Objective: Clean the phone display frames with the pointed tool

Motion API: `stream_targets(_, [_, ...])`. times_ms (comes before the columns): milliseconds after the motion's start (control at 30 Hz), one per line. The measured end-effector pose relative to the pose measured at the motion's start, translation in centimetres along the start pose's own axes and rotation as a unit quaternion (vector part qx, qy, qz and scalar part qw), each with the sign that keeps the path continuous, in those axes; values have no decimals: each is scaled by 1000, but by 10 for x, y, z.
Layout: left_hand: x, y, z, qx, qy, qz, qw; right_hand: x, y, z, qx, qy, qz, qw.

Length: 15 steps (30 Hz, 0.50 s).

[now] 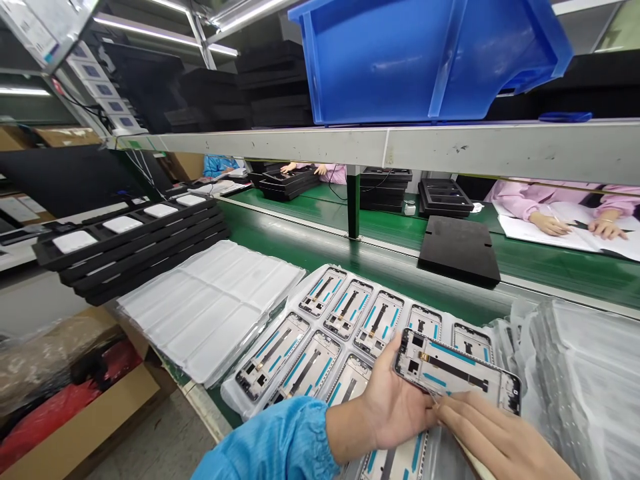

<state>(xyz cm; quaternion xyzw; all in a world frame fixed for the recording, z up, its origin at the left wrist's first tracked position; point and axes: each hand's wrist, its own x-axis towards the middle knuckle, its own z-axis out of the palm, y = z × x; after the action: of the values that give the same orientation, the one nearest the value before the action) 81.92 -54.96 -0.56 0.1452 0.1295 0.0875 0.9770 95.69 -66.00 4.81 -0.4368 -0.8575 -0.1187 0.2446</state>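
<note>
My left hand (395, 417), in a blue sleeve, and my right hand (500, 440) both grip a phone screen module in a frame (457, 370) by its lower edge. It is lifted and tilted above a transparent plastic tray (320, 347). The module's back shows a white surface with blue strips and a dark central strip. Several similar modules (323, 291) lie in the tray's pockets, and my hands and forearm hide the tray's nearest part.
Transparent trays are stacked at left (210, 307) and right (590, 380). Behind lie a green conveyor belt (380, 260) and a black foam tray (459, 250). A metal shelf (380, 147) holds a blue bin (425, 60). A co-worker's hands (575, 223) rest on paper beyond.
</note>
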Motion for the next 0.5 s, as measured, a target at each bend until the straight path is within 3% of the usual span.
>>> stream_targets(200, [2, -3, -3, 24, -35, 21, 999, 0, -5, 3, -166, -11, -59, 984])
stream_targets(300, [3, -4, -4, 30, -32, 21, 999, 0, -9, 4, -201, -23, -71, 977])
stream_targets(400, [3, -5, -4, 36, -32, 16, 999, -1, -10, 4, -180, -28, -66, 981])
stream_targets(500, [2, -4, -2, 44, -25, 11, 999, -4, -7, 4, -86, -28, -23, 996])
